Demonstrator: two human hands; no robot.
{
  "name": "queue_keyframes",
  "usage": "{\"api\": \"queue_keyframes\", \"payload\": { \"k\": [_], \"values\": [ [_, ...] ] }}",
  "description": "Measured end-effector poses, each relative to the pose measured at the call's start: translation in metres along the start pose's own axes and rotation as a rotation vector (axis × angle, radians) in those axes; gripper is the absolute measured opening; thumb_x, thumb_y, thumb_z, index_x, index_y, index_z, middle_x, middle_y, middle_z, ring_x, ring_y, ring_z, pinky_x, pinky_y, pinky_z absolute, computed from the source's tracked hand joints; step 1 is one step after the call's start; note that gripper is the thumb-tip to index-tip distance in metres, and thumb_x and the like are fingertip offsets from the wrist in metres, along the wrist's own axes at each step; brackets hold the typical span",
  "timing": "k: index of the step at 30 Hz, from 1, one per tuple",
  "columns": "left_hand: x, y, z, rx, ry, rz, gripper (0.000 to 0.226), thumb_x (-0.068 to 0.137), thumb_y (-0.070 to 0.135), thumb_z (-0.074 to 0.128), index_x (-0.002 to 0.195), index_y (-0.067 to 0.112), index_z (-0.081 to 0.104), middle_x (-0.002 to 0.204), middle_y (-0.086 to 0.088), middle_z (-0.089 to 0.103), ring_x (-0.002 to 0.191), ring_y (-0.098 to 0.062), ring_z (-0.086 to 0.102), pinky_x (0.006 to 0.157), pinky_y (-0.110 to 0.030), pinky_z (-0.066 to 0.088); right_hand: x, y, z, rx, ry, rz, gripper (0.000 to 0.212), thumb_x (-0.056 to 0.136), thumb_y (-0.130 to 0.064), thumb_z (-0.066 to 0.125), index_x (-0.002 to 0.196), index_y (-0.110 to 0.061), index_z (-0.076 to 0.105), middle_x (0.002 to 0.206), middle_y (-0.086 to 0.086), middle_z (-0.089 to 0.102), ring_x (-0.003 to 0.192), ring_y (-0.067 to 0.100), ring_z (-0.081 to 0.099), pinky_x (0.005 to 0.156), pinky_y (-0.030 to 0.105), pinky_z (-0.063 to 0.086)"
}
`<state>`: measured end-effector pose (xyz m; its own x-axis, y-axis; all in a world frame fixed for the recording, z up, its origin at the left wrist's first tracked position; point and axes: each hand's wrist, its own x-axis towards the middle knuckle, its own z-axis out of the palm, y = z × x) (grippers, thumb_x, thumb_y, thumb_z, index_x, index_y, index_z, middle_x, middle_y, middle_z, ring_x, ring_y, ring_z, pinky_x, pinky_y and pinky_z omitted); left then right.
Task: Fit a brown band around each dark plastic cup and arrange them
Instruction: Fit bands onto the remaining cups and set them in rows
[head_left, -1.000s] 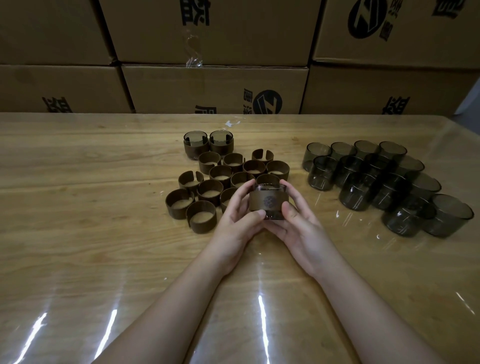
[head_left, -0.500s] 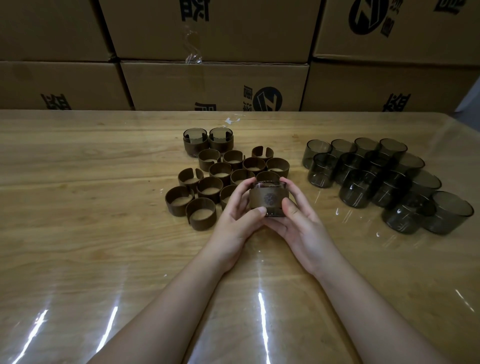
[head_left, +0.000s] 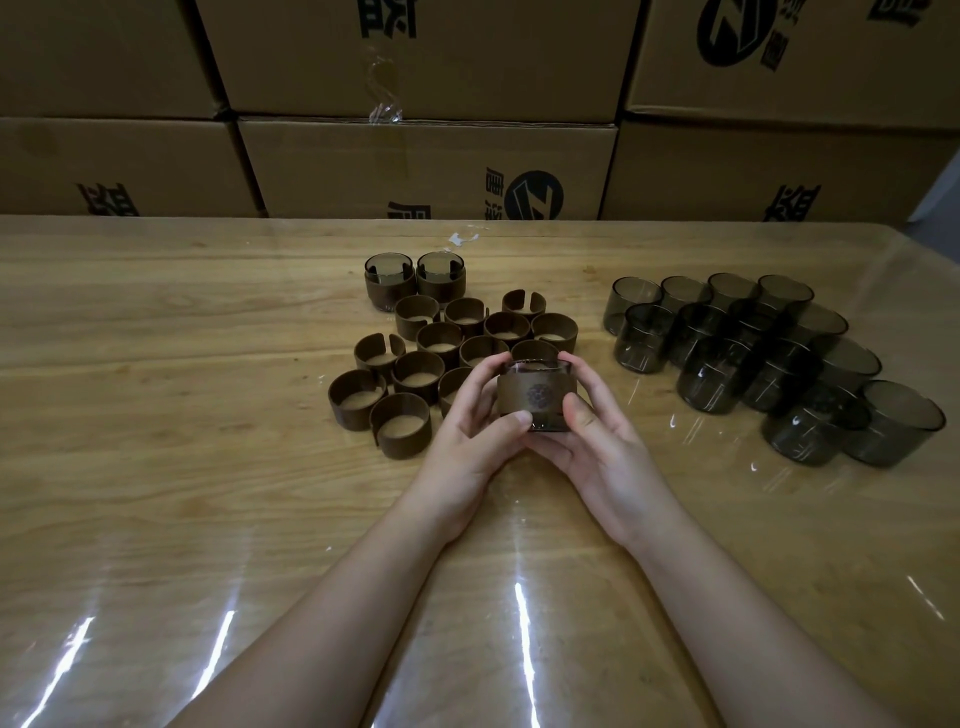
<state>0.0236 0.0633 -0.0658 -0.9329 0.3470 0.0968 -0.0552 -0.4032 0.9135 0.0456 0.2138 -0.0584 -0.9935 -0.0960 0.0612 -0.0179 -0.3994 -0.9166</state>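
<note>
Brown band (head_left: 537, 397) wraps the dark cup (head_left: 535, 368), which both hands grasp just in front of the loose bands. The left hand (head_left: 467, 441) and right hand (head_left: 602, 452) curl round its sides, thumbs pressed on the near face. Whether it touches the table (head_left: 208, 467) I cannot tell.

Two finished cups (head_left: 414, 278) stand side by side at the back. Thirteen loose bands (head_left: 418, 374) cluster behind and left of the hands, two partly hidden. About thirteen bare cups (head_left: 719, 374) crowd together to the right, overlapping.

Cardboard boxes (head_left: 426, 171) line the table's far edge. Bare wood lies left of the bands and along the near side.
</note>
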Motion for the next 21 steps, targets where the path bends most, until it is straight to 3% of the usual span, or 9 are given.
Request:
{"api": "queue_keyframes", "payload": {
  "k": [7,12,15,21],
  "values": [
    [0.0004,0.0003,0.0013,-0.062,0.026,-0.003,0.061,0.081,0.011,0.064,0.135,0.033,0.045,0.134,-0.004,0.059,0.123,-0.023,0.058,0.091,-0.032,0.053,-0.0001,0.001,0.0041,-0.09,-0.004,0.0,0.057,0.09,-0.032,0.056,0.143,-0.035,0.037,0.135,0.005,0.059,0.124,0.024,0.057,0.103,0.038,0.047],
    [0.0018,-0.0028,-0.0012,-0.052,0.051,-0.015,0.07,0.077,0.005,0.068,0.139,0.023,0.043,0.135,0.004,0.059,0.126,-0.023,0.055,0.1,-0.042,0.049,-0.0001,0.0037,0.007,-0.229,0.07,-0.039,0.065,0.07,-0.048,0.075,0.129,-0.048,0.047,0.138,-0.003,0.052,0.128,0.017,0.051,0.109,0.044,0.041],
    [0.001,-0.0037,-0.0019,-0.014,0.084,-0.036,0.073,0.075,0.009,0.074,0.14,0.026,0.046,0.134,0.001,0.06,0.124,-0.021,0.057,0.099,-0.038,0.05,0.0003,0.0068,0.0065,-0.268,0.131,-0.05,0.063,0.065,-0.044,0.076,0.121,-0.054,0.049,0.129,-0.008,0.057,0.122,0.011,0.056,0.104,0.036,0.046],
    [-0.0006,-0.0037,0.0011,0.02,0.105,-0.02,0.071,0.069,0.009,0.075,0.134,0.027,0.054,0.132,-0.004,0.06,0.122,-0.021,0.058,0.1,-0.037,0.049,-0.0041,0.0083,0.0071,-0.282,0.18,-0.082,0.061,0.07,-0.038,0.07,0.126,-0.046,0.049,0.125,-0.007,0.06,0.111,0.002,0.061,0.091,0.024,0.053]
  ]
}}
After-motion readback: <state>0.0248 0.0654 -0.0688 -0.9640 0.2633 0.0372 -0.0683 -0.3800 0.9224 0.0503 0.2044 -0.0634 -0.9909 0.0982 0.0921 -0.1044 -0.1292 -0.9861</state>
